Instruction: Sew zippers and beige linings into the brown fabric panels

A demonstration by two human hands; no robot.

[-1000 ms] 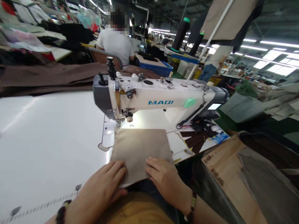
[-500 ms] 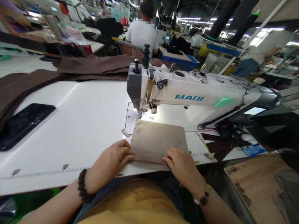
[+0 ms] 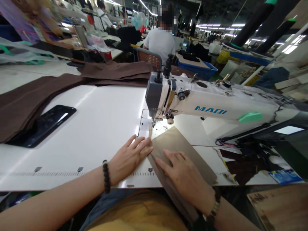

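A tan fabric piece (image 3: 185, 150) lies on the white sewing table (image 3: 96, 128), turned at an angle, its far corner close to the needle of the white sewing machine (image 3: 216, 107). My left hand (image 3: 128, 157) rests flat with fingers stretched out, fingertips on the fabric's left edge. My right hand (image 3: 185, 175) lies flat on top of the fabric, fingers extended toward the machine. Both wrists wear bead bracelets.
A black phone (image 3: 44, 123) lies at the table's left, beside brown cloth (image 3: 26, 96) piled along the far edge. A person in a white shirt (image 3: 160, 41) sits at the station ahead. Scraps and papers (image 3: 252, 163) lie at the right, by a cardboard box (image 3: 281, 205).
The fabric has been turned and pushed forward toward the needle. Both hands moved forward from its near edge, now lying flat. The camera view has shifted left.
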